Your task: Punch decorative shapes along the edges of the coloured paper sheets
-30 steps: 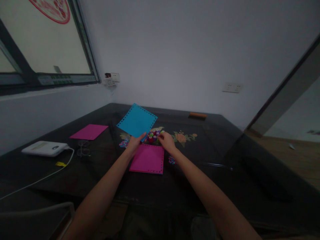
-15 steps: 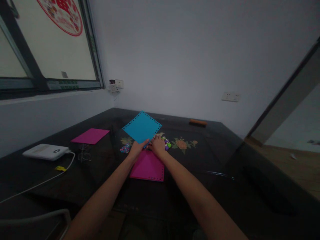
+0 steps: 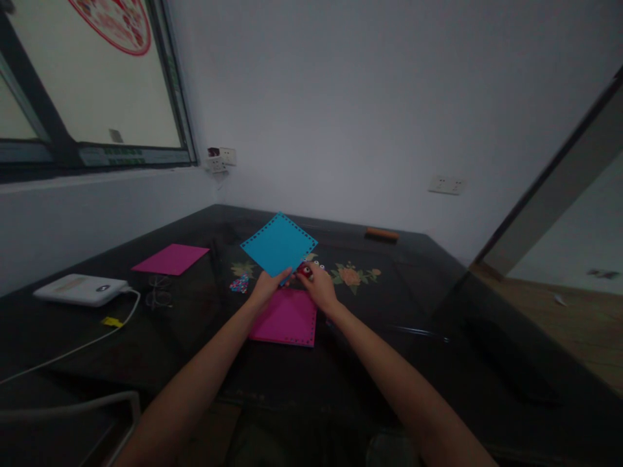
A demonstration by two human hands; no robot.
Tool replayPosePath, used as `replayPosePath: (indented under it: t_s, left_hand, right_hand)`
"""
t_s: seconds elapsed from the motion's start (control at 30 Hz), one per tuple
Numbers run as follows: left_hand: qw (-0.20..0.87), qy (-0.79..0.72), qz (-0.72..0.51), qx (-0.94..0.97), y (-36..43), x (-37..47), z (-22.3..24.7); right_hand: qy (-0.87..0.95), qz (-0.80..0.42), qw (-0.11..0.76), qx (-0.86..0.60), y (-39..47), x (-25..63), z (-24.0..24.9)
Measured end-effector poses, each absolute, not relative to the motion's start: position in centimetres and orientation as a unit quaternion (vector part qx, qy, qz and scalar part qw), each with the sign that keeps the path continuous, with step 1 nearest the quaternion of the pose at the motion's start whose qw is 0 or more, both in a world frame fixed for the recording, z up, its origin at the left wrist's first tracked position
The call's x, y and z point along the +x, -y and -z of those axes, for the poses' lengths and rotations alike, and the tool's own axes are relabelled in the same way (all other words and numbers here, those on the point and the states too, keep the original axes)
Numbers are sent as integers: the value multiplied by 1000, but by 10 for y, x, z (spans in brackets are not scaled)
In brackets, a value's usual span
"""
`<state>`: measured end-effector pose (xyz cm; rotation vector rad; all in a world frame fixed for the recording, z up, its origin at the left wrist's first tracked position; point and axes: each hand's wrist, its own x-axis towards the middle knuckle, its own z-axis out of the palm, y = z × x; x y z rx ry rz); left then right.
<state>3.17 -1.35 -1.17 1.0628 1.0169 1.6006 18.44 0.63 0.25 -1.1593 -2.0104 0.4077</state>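
My left hand (image 3: 270, 285) is closed on the lower corner of a blue square sheet (image 3: 280, 243), which is held tilted up and has dark holes or marks along its upper and right edges. Beside that corner, my right hand (image 3: 318, 282) is closed around a small red thing (image 3: 306, 270) with a white eye-like spot. More small pieces with white eye-like spots (image 3: 318, 264) show partly behind my right hand. Below both hands, a pink sheet or stack (image 3: 285, 318) lies on the table, with dark marks along its right and bottom edges.
On the dark table (image 3: 389, 383) lie a multicoloured speckled piece (image 3: 239, 283), another pink sheet (image 3: 171, 259), wire-framed glasses (image 3: 159, 295) and a white power bank (image 3: 80, 290) with a cable (image 3: 129, 318). An orange-brown bar (image 3: 382, 233) lies near the wall.
My right hand has come slightly right and now shows a red thing in its fingers. The purple and green pieces are mostly covered by it. The view has shifted slightly.
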Motion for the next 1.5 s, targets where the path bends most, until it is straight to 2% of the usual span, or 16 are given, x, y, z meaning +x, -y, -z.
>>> replayPosePath:
  t_s: [0.23,0.37,0.57,0.83,1.5]
  left_hand:
    - [487,-407,-614,469,25,68,-1]
    - [486,-392,-612,485,28,99,-5]
    - [462,-412,-611,493,29,111,7]
    - [407,-432,-613,521,29,98,1]
    - [403,-426,-597,548,37,106,-4]
  right_hand:
    - [678,-314,483,-457,33,242,-3]
    - [545,-476,522,-452,49,255,-2]
    - [398,-609,579,-369,52,259,2]
    - [380,-620,602,-331,54,262,0]
    - [351,-616,627,-323,49,255,7]
